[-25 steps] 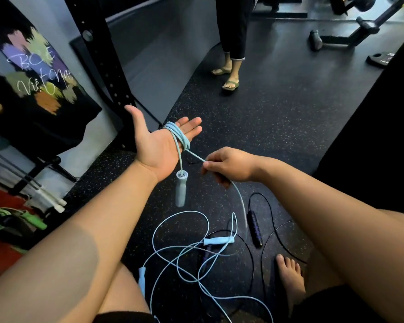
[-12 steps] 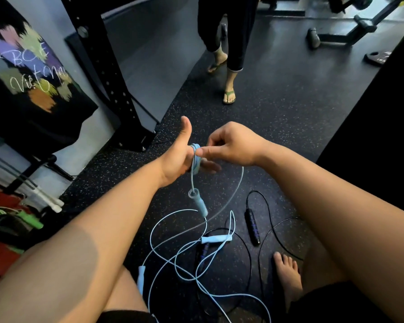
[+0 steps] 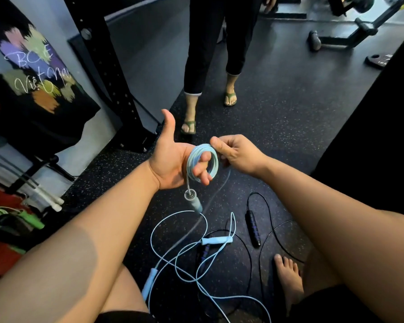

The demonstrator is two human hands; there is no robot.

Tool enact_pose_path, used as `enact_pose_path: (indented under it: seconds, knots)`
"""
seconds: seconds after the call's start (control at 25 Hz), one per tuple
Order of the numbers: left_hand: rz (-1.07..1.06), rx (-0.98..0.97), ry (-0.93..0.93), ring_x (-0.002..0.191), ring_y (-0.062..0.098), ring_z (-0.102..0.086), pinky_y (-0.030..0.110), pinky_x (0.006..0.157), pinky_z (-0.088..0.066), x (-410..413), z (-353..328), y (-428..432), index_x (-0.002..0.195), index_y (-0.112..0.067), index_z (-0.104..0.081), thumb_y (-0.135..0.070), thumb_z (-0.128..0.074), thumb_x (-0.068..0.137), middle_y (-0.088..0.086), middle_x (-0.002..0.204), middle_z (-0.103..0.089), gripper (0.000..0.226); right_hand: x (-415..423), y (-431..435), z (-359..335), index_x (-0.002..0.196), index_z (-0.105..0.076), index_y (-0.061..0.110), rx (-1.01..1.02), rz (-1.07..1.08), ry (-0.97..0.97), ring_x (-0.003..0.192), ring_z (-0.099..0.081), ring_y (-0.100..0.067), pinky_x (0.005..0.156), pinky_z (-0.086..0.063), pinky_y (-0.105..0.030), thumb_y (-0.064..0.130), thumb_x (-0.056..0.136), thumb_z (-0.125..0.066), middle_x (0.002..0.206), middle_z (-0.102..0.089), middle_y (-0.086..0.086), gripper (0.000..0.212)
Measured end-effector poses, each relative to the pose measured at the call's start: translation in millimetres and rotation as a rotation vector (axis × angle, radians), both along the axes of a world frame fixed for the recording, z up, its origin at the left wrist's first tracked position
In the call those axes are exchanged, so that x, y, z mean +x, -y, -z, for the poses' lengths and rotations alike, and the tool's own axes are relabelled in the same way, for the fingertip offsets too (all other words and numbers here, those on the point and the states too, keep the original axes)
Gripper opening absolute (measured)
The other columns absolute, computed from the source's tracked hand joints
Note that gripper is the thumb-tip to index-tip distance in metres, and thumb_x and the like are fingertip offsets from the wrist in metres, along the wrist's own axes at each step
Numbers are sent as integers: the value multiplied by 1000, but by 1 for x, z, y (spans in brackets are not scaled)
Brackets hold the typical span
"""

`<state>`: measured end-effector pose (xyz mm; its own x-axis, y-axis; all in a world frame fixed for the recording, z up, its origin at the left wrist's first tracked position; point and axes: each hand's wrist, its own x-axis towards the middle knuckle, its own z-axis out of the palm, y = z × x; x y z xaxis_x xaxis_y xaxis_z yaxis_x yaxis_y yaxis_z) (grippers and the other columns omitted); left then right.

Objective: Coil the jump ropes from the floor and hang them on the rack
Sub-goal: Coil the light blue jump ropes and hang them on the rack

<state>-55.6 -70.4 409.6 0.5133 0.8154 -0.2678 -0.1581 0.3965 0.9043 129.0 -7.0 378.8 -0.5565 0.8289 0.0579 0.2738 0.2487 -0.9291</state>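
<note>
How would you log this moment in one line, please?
coiling | left hand: blue rope coiled around fingers | right hand: pinching it | black rope: floor

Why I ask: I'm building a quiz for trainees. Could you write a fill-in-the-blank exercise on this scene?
The left hand carries a coil of ____ rope around its fingers.
Its thumb points ____.
A handle dangles ____ the coil.
The black rope lies on the ____.
Missing words: light blue; up; below; floor.
</note>
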Motion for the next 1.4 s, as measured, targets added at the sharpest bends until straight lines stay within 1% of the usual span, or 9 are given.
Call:
enact_pose_path:
  seconds: [0.16,0.28,0.4,0.6,0.84,0.96,1.08,1.28,1.4]
  knots:
    - [-262,-32,397,61,25,-61,35,77,-56,-7,-10,0,76,-4,-62,-105,-7,61,7,61,-58,116,-6,9,12,68,-54,10,-185,54,-23,58,-49,-24,62,-42,-37,49,103,-41,63,-50,-12,53]
    - [-440,24,592,94,35,-70,41,97,-53,-17,-13,-4,110,1,-58,-103,-22,65,14,92,-70,119,-6,11,19,79,-61,11,-202,-14,88,53,-52,-22,56,-40,-31,37,104,-47,61,-53,-8,39]
    - [-548,62,557,126,43,-59,50,111,-45,-17,-8,-8,127,10,-52,-100,-22,70,26,121,-66,128,-9,9,15,97,-68,8,-223,-113,204,54,-54,-19,58,-42,-31,27,103,-51,58,-57,-4,26]
    - [-555,91,305,131,41,-57,51,124,-25,-11,7,-17,141,10,-38,-98,-12,70,29,134,-62,131,-8,10,-6,96,-65,8,-517,-275,327,65,-65,-22,69,-55,-35,22,104,-48,67,-66,-10,23]
    - [-558,139,-124,128,26,-61,46,124,-21,-6,19,-22,149,4,-36,-87,9,80,18,129,-69,123,-2,11,-17,86,-67,10,-483,-355,404,60,-63,-21,67,-53,-33,22,102,-52,59,-64,-4,25]
    - [-380,122,-386,129,25,-59,46,125,-19,-4,30,-27,147,6,-40,-89,10,73,21,129,-68,131,1,3,-22,87,-73,10,-245,-232,306,48,-45,-15,50,-47,-30,22,98,-61,49,-45,5,21]
    - [-106,122,-521,119,33,-66,40,116,-38,2,29,-19,135,7,-56,-89,15,71,29,119,-69,136,8,-5,-24,80,-75,14,12,-219,356,52,-48,-13,51,-45,-30,38,92,-68,56,-53,0,28]
    - [161,19,-420,80,39,-71,41,94,-50,4,10,-6,87,3,-65,-95,11,63,22,70,-69,126,14,-6,-25,76,-75,14,80,-166,230,54,-50,1,55,-40,-13,39,76,-83,57,-61,12,26]
    - [165,-5,-208,58,31,-64,40,81,-54,0,2,-4,72,-5,-57,-97,13,60,10,50,-56,116,16,-11,-14,72,-66,2,85,-81,116,54,-45,-7,54,-37,-22,45,76,-79,56,-53,6,45]
